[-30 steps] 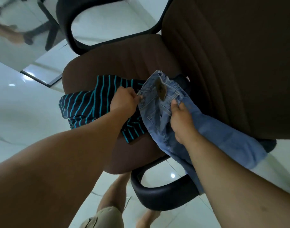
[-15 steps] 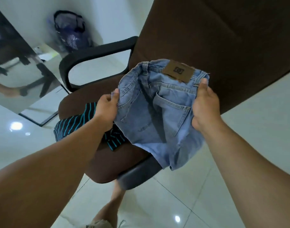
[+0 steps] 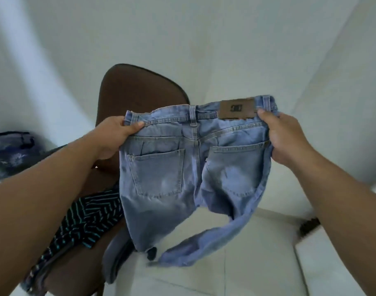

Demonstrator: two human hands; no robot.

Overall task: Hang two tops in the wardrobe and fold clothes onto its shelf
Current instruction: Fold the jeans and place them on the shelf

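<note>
Far left: a dark blue bag (image 3: 11,151) sits low against the white wall, well apart from the action.
Striped top: a black garment with teal stripes (image 3: 86,221) lies crumpled on the seat of the brown office chair (image 3: 136,90), partly hidden under the left forearm.
Left hand: the left hand (image 3: 116,137) grips the left end of the waistband, thumb on the near side, fingers curled round behind the denim.
Jeans: the light blue jeans (image 3: 182,167) are up in the air, spread wide between both hands in front of the chair back, back pockets facing the camera (brown leather patch (image 3: 237,108) at the waistband's right), legs dangling and swinging blurred over the white tiled floor (image 3: 247,263).
Right hand: the right hand (image 3: 287,137) clamps the right end of the waistband, thumb on top beside the patch, fingers wrapped into the fabric.
</note>
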